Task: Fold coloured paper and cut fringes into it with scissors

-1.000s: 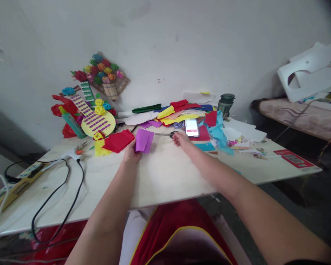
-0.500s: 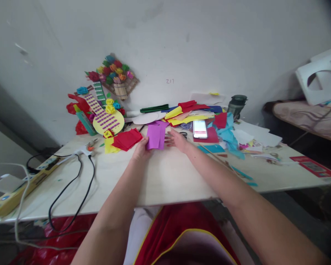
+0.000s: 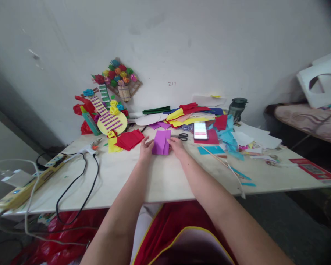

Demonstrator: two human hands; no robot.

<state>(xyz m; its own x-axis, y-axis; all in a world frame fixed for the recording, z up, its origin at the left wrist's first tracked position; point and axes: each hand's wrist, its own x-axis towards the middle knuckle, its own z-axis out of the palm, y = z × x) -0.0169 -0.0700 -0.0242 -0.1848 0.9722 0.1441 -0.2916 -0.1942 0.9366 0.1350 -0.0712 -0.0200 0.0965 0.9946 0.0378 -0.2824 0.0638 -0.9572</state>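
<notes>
A folded piece of purple paper [image 3: 161, 141] stands off the pale table [image 3: 165, 176], held between both hands. My left hand [image 3: 146, 145] grips its left edge with thumb and fingers pinched. My right hand [image 3: 176, 144] pinches its right edge. Black-handled scissors [image 3: 182, 136] lie just right of my right hand. A stack of red paper squares [image 3: 129, 139] on a yellow sheet [image 3: 111, 145] lies to the left of my left hand.
A heap of coloured paper [image 3: 191, 114], a phone [image 3: 200, 130] and a dark jar [image 3: 237, 107] fill the back of the table. A paper guitar [image 3: 107, 117] and flower basket [image 3: 121, 79] lean on the wall. A glue gun [image 3: 86, 149], black cable [image 3: 77, 180] and power strip [image 3: 24, 187] lie left.
My right hand left the scissors and came left onto the purple paper. Both hands drew the paper nearer, and it now stands folded between them.
</notes>
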